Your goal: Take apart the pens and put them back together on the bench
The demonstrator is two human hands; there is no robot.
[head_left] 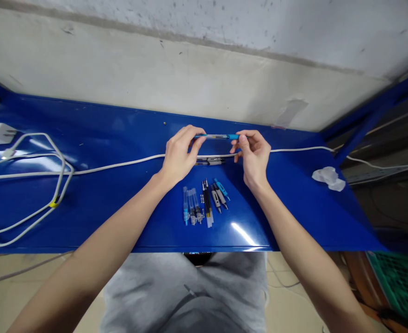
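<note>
1. Blue bench (294,180), white cable (127,163) snaking left to right.
2. My left fingers (190,131) and right fingers (244,143) pinch opposite ends of a blue pen (218,136) over the far half.
3. Nearer me: black refills (207,198), left of gray grips (215,198).

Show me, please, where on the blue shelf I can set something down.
Free: blue shelf between right forearm and crumpled white scrap; also between left forearm and looped white cable. Crowded: front middle, with pen parts, and the left end, with that cable.
</note>
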